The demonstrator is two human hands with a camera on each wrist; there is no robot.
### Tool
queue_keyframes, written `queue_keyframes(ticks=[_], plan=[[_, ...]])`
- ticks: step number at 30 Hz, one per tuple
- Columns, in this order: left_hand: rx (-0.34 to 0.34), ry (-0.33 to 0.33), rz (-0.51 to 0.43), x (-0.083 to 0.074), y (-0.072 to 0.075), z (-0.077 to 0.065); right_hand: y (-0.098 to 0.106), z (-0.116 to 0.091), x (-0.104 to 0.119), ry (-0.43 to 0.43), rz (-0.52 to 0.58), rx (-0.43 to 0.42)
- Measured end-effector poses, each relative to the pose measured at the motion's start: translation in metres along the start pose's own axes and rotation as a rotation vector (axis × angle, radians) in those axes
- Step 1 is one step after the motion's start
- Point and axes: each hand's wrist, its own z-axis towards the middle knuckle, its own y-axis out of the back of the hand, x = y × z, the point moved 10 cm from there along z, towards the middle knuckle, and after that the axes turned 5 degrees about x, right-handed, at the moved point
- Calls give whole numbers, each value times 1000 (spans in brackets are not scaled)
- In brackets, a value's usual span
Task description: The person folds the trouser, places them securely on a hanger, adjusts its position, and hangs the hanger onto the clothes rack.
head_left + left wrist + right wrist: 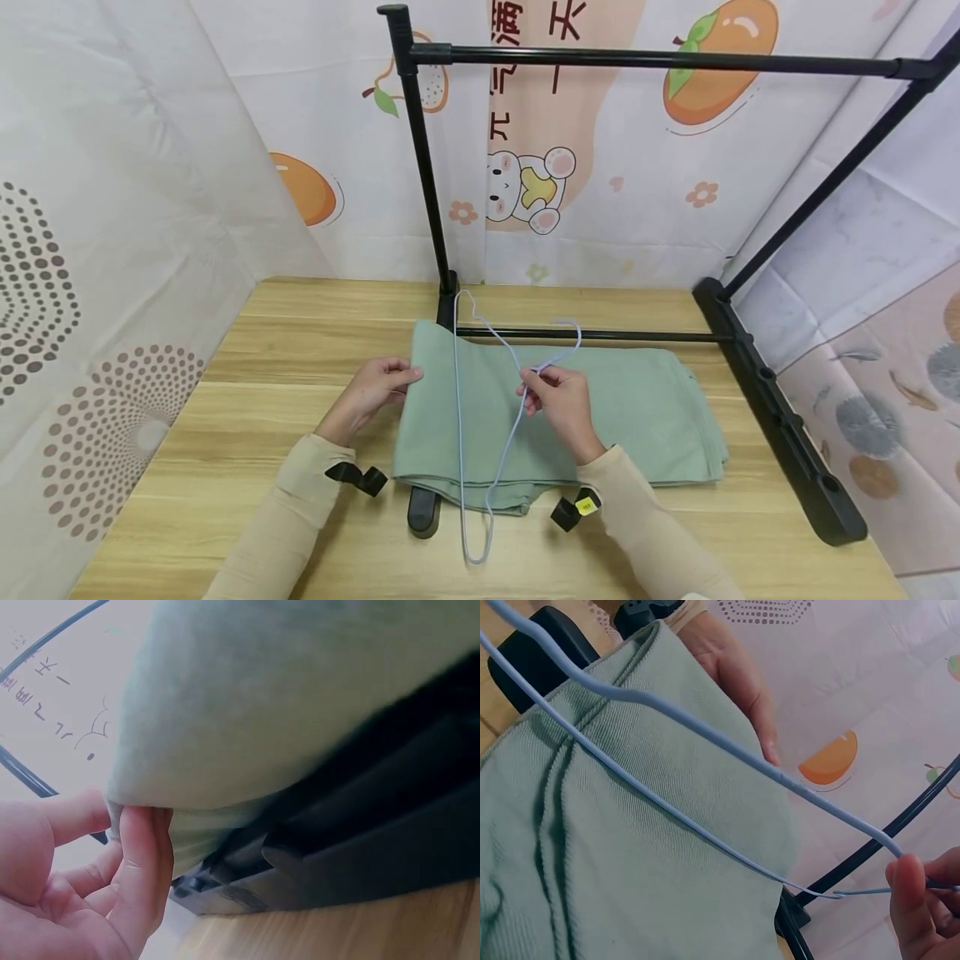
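A folded green garment of finely ribbed cloth lies across the lower part of a black rack; its exact kind is unclear. My left hand pinches the garment's left edge between thumb and fingers, seen closer in the left wrist view. With thumb and fingertips my right hand grips a pale blue wire hanger near the base of its hook. The hanger is turned sideways above the garment, hook to the upper right. In the right wrist view, its wires cross in front of the cloth.
The black rack stands on a wooden table, with an upper bar, a low bar and a foot on the right. Printed white curtains hang behind and beside the table.
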Motion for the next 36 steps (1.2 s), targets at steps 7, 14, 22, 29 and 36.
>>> queue_keyframes(ticks=[7, 14, 22, 29, 36], plan=[[16, 6, -23, -2, -5, 1, -3, -5, 1, -2, 3, -20], [47, -17, -5, -15, -23, 0, -8, -8, 3, 6, 25, -36], [84, -51, 86, -31, -57, 9, -14, -12, 6, 15, 41, -56], [146, -51, 68, -27, -83, 16, -18, -15, 6, 8, 43, -58], [386, -84, 289, -23, -112, 9, -19, -17, 9, 35, 37, -41]])
